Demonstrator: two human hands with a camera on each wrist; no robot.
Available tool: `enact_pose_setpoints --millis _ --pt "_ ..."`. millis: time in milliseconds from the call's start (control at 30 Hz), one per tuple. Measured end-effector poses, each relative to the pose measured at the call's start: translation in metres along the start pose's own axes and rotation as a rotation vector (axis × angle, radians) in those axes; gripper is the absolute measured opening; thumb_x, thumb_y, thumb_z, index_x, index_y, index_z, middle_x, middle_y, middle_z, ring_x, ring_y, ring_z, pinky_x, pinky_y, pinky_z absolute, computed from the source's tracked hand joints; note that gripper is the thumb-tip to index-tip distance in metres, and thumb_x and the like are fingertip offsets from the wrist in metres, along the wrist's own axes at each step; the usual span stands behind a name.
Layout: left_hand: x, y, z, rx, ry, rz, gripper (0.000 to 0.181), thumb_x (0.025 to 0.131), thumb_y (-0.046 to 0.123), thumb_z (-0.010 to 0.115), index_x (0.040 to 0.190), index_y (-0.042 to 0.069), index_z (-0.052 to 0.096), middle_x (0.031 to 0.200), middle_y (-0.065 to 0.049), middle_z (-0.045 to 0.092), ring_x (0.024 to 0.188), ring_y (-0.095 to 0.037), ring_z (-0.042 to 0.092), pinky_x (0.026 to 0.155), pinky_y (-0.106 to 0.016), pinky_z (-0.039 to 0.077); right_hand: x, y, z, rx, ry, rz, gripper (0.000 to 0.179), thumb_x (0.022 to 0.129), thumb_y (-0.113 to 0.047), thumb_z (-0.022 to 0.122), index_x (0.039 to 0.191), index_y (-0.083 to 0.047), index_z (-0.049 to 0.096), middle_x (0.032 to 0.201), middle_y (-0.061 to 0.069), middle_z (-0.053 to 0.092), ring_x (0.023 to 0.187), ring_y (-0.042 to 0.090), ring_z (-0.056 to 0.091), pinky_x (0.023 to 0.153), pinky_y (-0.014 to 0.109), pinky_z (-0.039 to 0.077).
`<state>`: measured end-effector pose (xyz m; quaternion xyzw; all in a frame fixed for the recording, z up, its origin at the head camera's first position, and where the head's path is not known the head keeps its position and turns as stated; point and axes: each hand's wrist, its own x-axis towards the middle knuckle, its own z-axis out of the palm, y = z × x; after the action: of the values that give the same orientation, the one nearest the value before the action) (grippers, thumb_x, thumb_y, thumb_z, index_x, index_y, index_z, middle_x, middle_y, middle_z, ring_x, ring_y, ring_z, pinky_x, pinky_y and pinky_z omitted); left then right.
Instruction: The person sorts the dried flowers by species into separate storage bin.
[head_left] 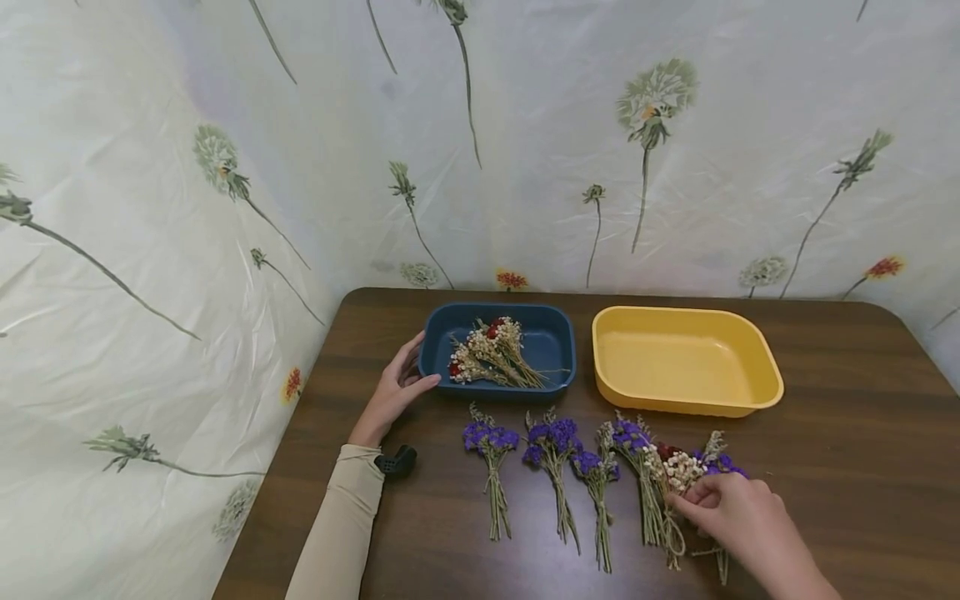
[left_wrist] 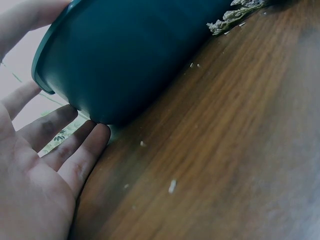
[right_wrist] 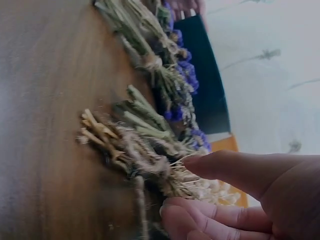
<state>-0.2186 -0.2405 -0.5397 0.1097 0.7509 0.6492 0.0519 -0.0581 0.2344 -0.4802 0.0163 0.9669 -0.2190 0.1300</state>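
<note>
My left hand (head_left: 392, 390) rests against the left end of a dark blue tub (head_left: 553, 343). Its fingers lie fairly straight along the outer wall in the left wrist view. Inside the tub are small bunches of cream and red dried flowers (head_left: 498, 350). Between thumb and fingers, my right hand (head_left: 750, 512) pinches a twine-tied bunch of cream and red dried flowers (right_wrist: 182, 181). That bunch lies low over the table, between a purple dried flower bunch (head_left: 632, 437) on its left and another purple bunch (head_left: 723, 461) partly hidden behind the hand.
Several purple dried flower bunches (head_left: 491, 439) lie in a row on the brown wooden table (head_left: 862, 400). Behind them on the right stands a yellow tub (head_left: 686, 367). A floral curtain (head_left: 525, 167) hangs along the back and left. Small crumbs dot the tabletop.
</note>
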Motion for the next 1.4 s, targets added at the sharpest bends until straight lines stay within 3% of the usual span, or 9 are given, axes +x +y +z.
enact_pose_setpoints --millis 167,267,433,633,833,1167,1400 --pt "0.000 0.000 0.000 0.009 0.004 -0.012 0.075 0.099 0.019 0.071 0.162 0.035 0.033 0.166 -0.004 0.038 0.150 -0.028 0.042 0.118 -0.054 0.040 0.001 0.003 0.006 0.023 -0.044 0.043 0.038 0.089 -0.060 0.073 0.081 -0.023 0.079 0.066 -0.013 0.070 0.067 0.009 0.063 0.071 0.046 0.052" --pt "0.000 -0.001 0.000 0.003 0.002 -0.010 0.076 0.099 0.017 0.070 0.162 0.034 0.032 0.166 -0.005 0.038 0.150 -0.029 0.042 0.118 -0.055 0.039 0.000 0.005 0.009 0.041 -0.040 0.038 0.034 0.090 -0.056 0.074 0.081 -0.023 0.079 0.065 -0.013 0.071 0.066 0.008 0.065 0.075 0.051 0.053" --pt "0.001 -0.001 0.000 -0.007 -0.001 -0.009 0.076 0.099 0.018 0.071 0.162 0.034 0.032 0.166 -0.005 0.038 0.151 -0.028 0.041 0.118 -0.057 0.038 0.001 0.008 0.011 0.086 -0.019 0.047 0.026 0.088 -0.045 0.079 0.086 -0.019 0.080 0.075 -0.007 0.077 0.071 0.012 0.071 0.077 0.054 0.053" --pt "0.001 -0.002 0.000 -0.006 -0.007 -0.005 0.075 0.100 0.017 0.070 0.162 0.034 0.032 0.167 -0.005 0.036 0.152 -0.030 0.039 0.119 -0.058 0.036 0.000 0.011 0.013 0.200 -0.034 0.106 0.029 0.088 -0.039 0.079 0.092 -0.011 0.077 0.082 -0.002 0.079 0.071 0.011 0.071 0.072 0.041 0.055" --pt "0.000 0.000 0.000 -0.007 -0.002 -0.012 0.076 0.099 0.017 0.070 0.162 0.034 0.032 0.167 -0.004 0.037 0.151 -0.029 0.041 0.119 -0.055 0.038 -0.004 0.009 0.017 0.311 0.016 0.122 0.028 0.090 -0.032 0.080 0.093 -0.004 0.072 0.081 0.001 0.078 0.064 0.010 0.071 0.060 0.027 0.057" --pt "0.001 -0.002 0.000 0.007 0.005 -0.015 0.076 0.099 0.016 0.070 0.162 0.035 0.032 0.167 -0.004 0.036 0.152 -0.028 0.040 0.119 -0.056 0.038 -0.009 0.006 0.012 0.431 0.106 0.051 0.028 0.091 -0.028 0.081 0.094 -0.002 0.072 0.080 0.003 0.078 0.063 0.006 0.070 0.058 0.026 0.059" --pt "0.001 -0.003 0.000 0.013 -0.001 -0.011 0.077 0.098 0.024 0.073 0.163 0.034 0.031 0.167 -0.004 0.036 0.152 -0.029 0.040 0.119 -0.057 0.038 -0.009 0.003 0.007 0.416 0.142 -0.028 0.024 0.091 -0.028 0.081 0.094 -0.006 0.074 0.081 -0.001 0.078 0.067 0.001 0.070 0.061 0.023 0.056"
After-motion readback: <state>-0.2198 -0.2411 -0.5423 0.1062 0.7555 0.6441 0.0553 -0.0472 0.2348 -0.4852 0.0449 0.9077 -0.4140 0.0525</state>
